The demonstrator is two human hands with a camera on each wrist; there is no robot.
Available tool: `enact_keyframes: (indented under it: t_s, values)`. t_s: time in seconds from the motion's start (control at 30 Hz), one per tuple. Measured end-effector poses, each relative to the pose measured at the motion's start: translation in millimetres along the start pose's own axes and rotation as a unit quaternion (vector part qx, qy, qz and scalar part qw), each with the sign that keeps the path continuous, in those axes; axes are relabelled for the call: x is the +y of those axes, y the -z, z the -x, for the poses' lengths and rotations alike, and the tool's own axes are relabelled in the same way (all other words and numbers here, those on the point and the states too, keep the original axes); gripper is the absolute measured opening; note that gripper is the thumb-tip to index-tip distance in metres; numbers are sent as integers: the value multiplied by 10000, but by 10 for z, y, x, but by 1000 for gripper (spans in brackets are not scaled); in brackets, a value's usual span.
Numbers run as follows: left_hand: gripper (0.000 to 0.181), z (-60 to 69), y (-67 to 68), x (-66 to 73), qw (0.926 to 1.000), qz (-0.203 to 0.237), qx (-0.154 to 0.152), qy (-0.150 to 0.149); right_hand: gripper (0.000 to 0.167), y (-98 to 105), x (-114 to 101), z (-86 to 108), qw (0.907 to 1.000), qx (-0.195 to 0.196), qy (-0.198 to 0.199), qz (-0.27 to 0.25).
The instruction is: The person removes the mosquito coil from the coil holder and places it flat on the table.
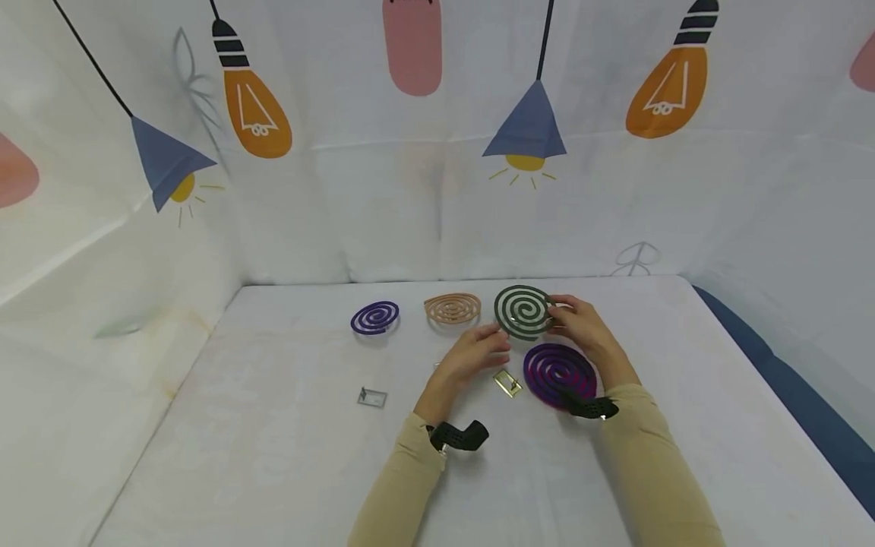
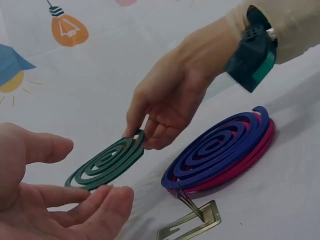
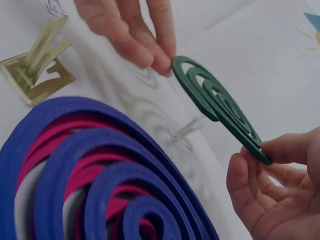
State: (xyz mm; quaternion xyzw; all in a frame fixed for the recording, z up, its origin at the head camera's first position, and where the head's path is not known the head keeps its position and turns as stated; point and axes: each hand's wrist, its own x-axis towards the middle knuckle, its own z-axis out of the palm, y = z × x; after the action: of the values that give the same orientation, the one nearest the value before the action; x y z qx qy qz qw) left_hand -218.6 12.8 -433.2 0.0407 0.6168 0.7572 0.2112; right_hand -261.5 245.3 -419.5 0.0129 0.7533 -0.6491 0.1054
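Coil point(image 1: 525, 312), green and flat, is hanging above the table point(image 1: 273, 456); the right hand point(image 1: 582, 328) is pinching its rim; the left hand point(image 1: 473, 357) is gripping nothing, relaxed fingertips point(image 3: 163, 62) apparently touching the opposite edge; supporting both sides evenly is probably sparing it from drooping.

no text, label, brand or number can be read on the green coil point(image 1: 525, 310), the blue-and-pink coils point(image 1: 560, 374), the gold-coloured clip point(image 1: 508, 383), the black wrist bands point(image 1: 465, 436) or the backdrop point(image 1: 383, 205) with its printed lamps point(image 1: 525, 125).
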Motion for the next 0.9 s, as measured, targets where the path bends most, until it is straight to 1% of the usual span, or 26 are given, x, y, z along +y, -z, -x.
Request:
enact_keyframes:
  t_s: [0.17, 0.33, 0.43, 0.57, 0.63, 0.73, 0.8, 0.9]
  values:
    - [46, 26, -10, 44, 9997, 48, -64, -225, 54, 73, -1, 148, 9998, -22, 105, 176]
    - [39, 33, -40, 39, 9988, -121, 21, -481, 52, 139, 29, 310, 9989, -8, 202, 415]
    - [39, 28, -59, 19, 9976, -341, 12, -610, 51, 184, 55, 407, 9981, -62, 247, 554]
    - [41, 14, -69, -28, 9936, -865, -89, -715, 50, 240, 87, 520, 9955, -203, 314, 873]
    - [41, 15, -76, -44, 9898, -1217, -96, -734, 49, 260, 99, 568, 9933, -242, 320, 1084]
    - [38, 15, -90, -62, 9815, -1764, -52, -744, 48, 281, 117, 634, 9878, -308, 307, 1497]
    - [35, 20, -101, -68, 9740, -2130, -20, -775, 47, 291, 134, 676, 9833, -325, 275, 1768]
    - [32, 18, -116, -83, 9601, -2654, -24, -875, 45, 299, 162, 740, 9769, -360, 294, 2084]
